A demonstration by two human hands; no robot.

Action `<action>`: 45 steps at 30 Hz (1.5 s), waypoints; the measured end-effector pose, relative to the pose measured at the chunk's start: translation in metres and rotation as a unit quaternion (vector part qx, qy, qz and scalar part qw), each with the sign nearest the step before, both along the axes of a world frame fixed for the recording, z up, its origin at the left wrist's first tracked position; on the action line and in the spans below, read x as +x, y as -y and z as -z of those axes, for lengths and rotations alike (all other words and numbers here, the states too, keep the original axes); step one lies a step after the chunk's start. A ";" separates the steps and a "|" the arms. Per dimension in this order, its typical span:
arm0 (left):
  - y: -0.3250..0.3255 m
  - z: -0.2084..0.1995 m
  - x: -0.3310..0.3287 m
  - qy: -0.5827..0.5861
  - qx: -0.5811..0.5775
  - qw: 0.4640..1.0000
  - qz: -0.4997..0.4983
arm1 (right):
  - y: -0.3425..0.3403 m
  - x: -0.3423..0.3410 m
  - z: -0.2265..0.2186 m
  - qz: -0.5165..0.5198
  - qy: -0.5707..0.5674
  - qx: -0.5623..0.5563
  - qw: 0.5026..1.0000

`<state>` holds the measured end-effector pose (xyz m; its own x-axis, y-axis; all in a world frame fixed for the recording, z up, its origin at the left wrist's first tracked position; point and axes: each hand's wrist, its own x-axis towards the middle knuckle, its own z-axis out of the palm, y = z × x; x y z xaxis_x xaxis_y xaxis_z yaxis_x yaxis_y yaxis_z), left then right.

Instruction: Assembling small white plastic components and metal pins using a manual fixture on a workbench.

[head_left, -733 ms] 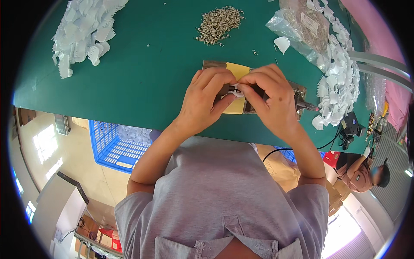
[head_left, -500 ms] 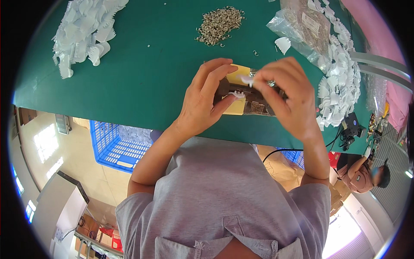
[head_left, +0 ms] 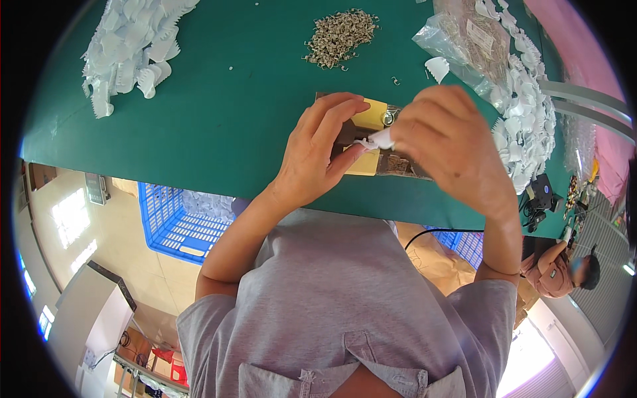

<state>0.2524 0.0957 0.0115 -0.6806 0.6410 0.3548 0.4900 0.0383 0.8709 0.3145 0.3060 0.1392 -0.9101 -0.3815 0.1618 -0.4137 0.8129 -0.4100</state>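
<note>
green is covering the whole bench (head_left: pixel 219 146), and a blue crate (head_left: pixel 151 219) full of pale pieces is standing below its edge. white toothed pieces are lying in a left heap (head_left: pixel 129 53) and a right heap (head_left: pixel 527 126); i am not telling finished from unfinished, though plenty looks to be waiting. a clear plastic bag (head_left: pixel 454 50) is slumping beside the right heap. the right hand (head_left: pixel 451 139) is pinching its grip closed on a white piece (head_left: pixel 383 137). the left hand (head_left: pixel 308 149) is holding its grip wide, its thumb touching a white part (head_left: pixel 365 144) over the yellow-banded block (head_left: pixel 363 164). both are overlapping from where i am standing, so i cannot tell whether they are touching; work there seems to be only partway along. small metal clips (head_left: pixel 340 38) are lying piled beyond, apparently unused. on the bag, a pale label (head_left: pixel 480 33) is showing print too small for reading; no brand is standing out.
</note>
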 end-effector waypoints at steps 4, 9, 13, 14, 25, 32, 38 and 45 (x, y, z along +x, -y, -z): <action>0.001 0.001 0.000 -0.008 0.003 1.000 -0.004 | -0.005 -0.008 -0.006 0.026 -0.054 0.044 0.997; -0.001 -0.002 0.000 0.018 0.016 1.000 -0.003 | -0.001 -0.004 0.020 0.118 0.001 -0.044 0.992; -0.001 -0.003 0.000 0.009 0.025 1.000 -0.013 | 0.009 -0.004 0.036 0.117 0.044 -0.074 0.989; -0.001 -0.002 0.000 0.005 0.016 1.000 -0.010 | 0.011 -0.003 0.038 0.108 0.055 -0.070 0.990; 0.001 -0.003 0.000 0.008 -0.001 1.000 0.017 | -0.004 0.005 0.053 0.267 0.089 -0.229 0.932; 0.001 -0.006 -0.004 -0.042 -0.026 0.998 0.031 | -0.025 0.004 0.067 0.279 0.164 -0.135 0.937; 0.002 -0.007 -0.004 -0.029 -0.030 0.999 0.035 | -0.032 -0.014 0.074 0.301 0.094 -0.060 0.947; 0.001 -0.007 -0.004 -0.034 -0.023 0.999 0.036 | -0.036 -0.024 0.082 0.313 0.172 -0.006 0.934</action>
<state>0.2481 0.0944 0.0190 -0.6080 0.7039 0.3672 0.5507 0.0407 0.8337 0.2903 0.3423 0.0576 -0.9531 0.2434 -0.1800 0.2994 0.8454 -0.4423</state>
